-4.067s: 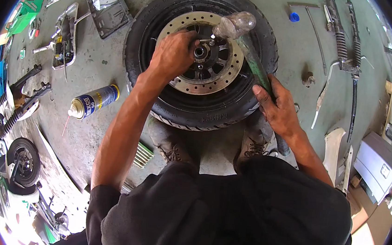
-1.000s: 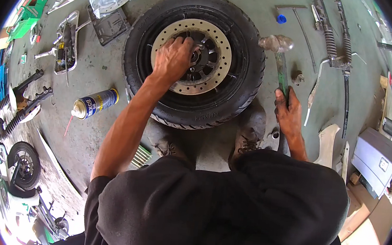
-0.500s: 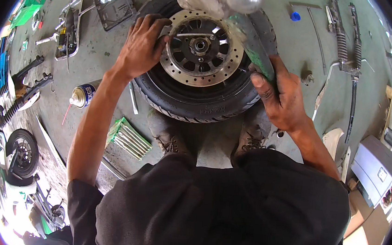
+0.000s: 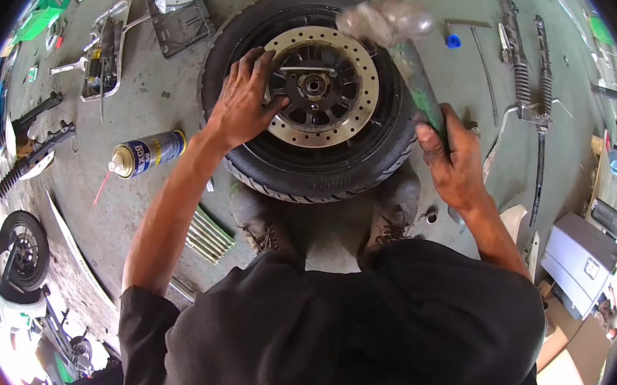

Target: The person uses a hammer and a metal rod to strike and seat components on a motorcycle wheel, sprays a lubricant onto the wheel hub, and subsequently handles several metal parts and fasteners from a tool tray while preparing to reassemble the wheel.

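A motorcycle wheel (image 4: 309,189) lies flat on the floor before me, its drilled brake disc (image 4: 365,98) facing up. My left hand (image 4: 244,100) rests at the disc's left side, fingers partly spread, holding nothing. A slim metal rod or tool (image 4: 307,69) lies across the hub (image 4: 313,84), just beyond those fingertips. My right hand (image 4: 456,160) grips a hammer (image 4: 415,76) by its green, worn handle. The hammer's head, smeared by motion, is raised over the far right part of the tyre; its exact height I cannot tell.
Left of the wheel are a spray can (image 4: 149,155) and a bundle of metal rods (image 4: 208,236). Farther out sit a tool tray (image 4: 106,50) and a black square tray (image 4: 183,29). Shock absorbers (image 4: 515,56) and a T-shaped bar (image 4: 484,65) lie right. My boots (image 4: 256,221) touch the near side.
My left hand has shifted right, farther onto the disc. The hammer's head has swung right, away from above the wheel's far middle. The whole view has tilted slightly.
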Tool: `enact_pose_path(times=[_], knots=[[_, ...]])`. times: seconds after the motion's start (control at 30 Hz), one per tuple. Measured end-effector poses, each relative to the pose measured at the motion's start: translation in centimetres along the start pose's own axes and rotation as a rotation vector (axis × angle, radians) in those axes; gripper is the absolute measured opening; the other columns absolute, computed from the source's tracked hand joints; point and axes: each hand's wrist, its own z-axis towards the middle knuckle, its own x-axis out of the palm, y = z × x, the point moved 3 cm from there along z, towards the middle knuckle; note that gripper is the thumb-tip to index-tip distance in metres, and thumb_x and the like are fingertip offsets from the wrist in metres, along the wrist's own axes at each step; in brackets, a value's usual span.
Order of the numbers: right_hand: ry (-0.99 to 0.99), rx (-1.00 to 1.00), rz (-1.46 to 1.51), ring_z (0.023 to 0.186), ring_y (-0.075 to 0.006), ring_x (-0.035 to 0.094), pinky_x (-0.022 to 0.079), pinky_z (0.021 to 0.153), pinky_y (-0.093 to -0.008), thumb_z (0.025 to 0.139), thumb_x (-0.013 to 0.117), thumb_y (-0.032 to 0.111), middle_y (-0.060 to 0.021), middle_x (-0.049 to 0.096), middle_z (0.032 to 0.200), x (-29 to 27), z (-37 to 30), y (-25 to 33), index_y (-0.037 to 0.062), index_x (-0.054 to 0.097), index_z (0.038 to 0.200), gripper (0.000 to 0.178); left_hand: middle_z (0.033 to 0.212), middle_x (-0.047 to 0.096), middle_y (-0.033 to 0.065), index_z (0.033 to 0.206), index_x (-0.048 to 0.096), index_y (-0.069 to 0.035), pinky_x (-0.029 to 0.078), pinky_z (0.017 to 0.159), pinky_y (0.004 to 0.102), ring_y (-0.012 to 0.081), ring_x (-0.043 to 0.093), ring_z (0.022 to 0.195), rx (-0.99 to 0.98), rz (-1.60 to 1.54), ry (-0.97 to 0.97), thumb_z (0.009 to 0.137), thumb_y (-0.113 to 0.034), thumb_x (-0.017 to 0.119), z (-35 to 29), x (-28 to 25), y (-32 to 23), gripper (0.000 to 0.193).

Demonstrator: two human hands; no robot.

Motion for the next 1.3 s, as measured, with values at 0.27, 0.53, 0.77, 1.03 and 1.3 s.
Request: enact_pose_path(times=[0.27,0.53,0.77,1.03,1.3], knots=[[0.184,0.015,-0.149,0.067,-0.0454,0.058,0.046,0.059,-0.0424,0.096,0.059,0.037,-0.0256,0.055,0.067,2.9,0.8,-2.9,-0.0020,0.053,0.113,0.042,0.148,0.029,0.0284,0.147,0.025,-0.001,0.032,0.110,0.0488,0.0453,0.036,0.131,-0.030,0.001,0.025,0.080,-0.027,0.076,-0.5,0.5,0.2,0.088],[0.024,0.235,-0.024,0.054,-0.0310,0.053,0.043,0.055,-0.0382,0.097,0.057,0.038,-0.0189,0.052,0.062,0.6,-3.0,-6.0,-0.0056,0.053,0.113,0.047,0.146,0.031,0.0284,0.149,0.021,-0.002,0.031,0.111,0.0506,0.0459,0.035,0.132,-0.098,-0.006,0.063,0.077,-0.035,0.078,-0.2,0.8,-0.3,0.098],[-0.077,-0.283,0.052,0.059,-0.0170,0.052,0.043,0.057,-0.0338,0.098,0.056,0.040,-0.0090,0.054,0.066,0.3,0.0,1.0,-0.0014,0.055,0.107,0.043,0.138,0.039,0.0301,0.147,0.020,0.005,0.034,0.109,0.0466,0.0456,0.040,0.127,-0.112,-0.029,0.065,0.078,-0.026,0.077,1.3,-0.2,-0.2,0.094],[-0.084,0.225,-0.074,0.058,-0.0331,0.056,0.046,0.060,-0.0413,0.098,0.055,0.037,-0.0206,0.055,0.066,1.1,-2.3,-9.5,-0.0010,0.056,0.108,0.039,0.137,0.039,0.0276,0.148,0.020,0.003,0.036,0.106,0.0501,0.0444,0.041,0.126,-0.168,0.092,0.090,0.079,-0.031,0.075,2.0,-0.2,-2.0,0.095],[-0.278,0.404,-0.226,0.056,-0.0353,0.057,0.043,0.055,-0.0448,0.099,0.054,0.037,-0.0179,0.054,0.061,0.0,-6.7,-18.0,0.0012,0.055,0.103,0.036,0.115,0.057,0.0177,0.120,0.057,-0.003,0.045,0.095,0.0427,0.0372,0.053,0.108,-0.019,0.183,0.039,0.086,-0.024,0.069,4.1,-0.7,-1.8,0.042]])
